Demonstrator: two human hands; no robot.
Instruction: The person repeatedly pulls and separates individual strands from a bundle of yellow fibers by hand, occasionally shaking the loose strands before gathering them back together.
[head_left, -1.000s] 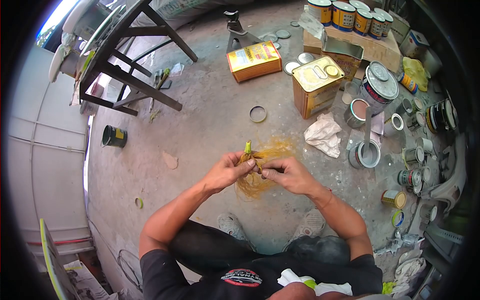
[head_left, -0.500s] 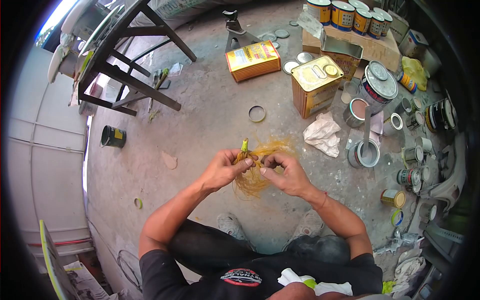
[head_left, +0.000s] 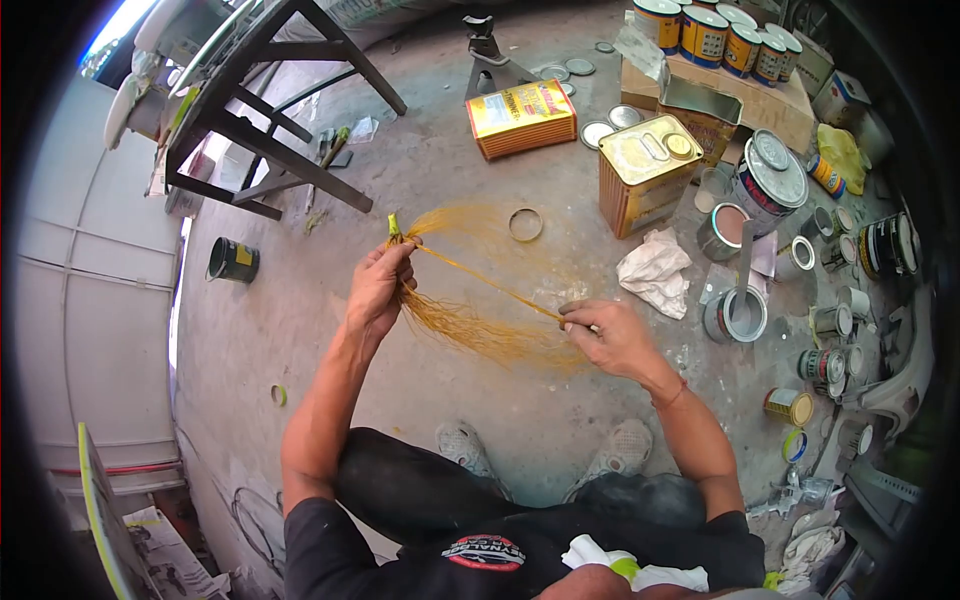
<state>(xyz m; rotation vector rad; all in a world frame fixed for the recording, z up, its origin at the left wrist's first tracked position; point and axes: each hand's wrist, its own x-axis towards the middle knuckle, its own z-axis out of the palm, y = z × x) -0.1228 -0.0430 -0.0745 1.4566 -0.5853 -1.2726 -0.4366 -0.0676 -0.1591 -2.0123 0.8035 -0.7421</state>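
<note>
In front of me, a bundle of golden-brown fibres (head_left: 450, 325) with a yellow-green knob-like end (head_left: 394, 226) hangs loose and fans out to the right. My left hand (head_left: 380, 285) is closed around the bundle just below that green end. One thin twisted strand (head_left: 490, 283) runs taut from there, down and to the right. Its far end is pinched between the thumb and fingers of my right hand (head_left: 615, 338). Loose fibres hang in the air above and below the strand, over the concrete floor.
A crumpled white cloth (head_left: 655, 272) lies right of my hands, near an open can with a stirring stick (head_left: 735, 312). Behind stand a tall thinner tin (head_left: 650, 180), a lying tin (head_left: 522, 118) and a metal ring (head_left: 525, 225). Paint cans line the right side; a dark trestle (head_left: 270, 150) stands left.
My hands have moved apart from close together. The left went up and left with the bundle; the right went right, drawing one strand out straight.
</note>
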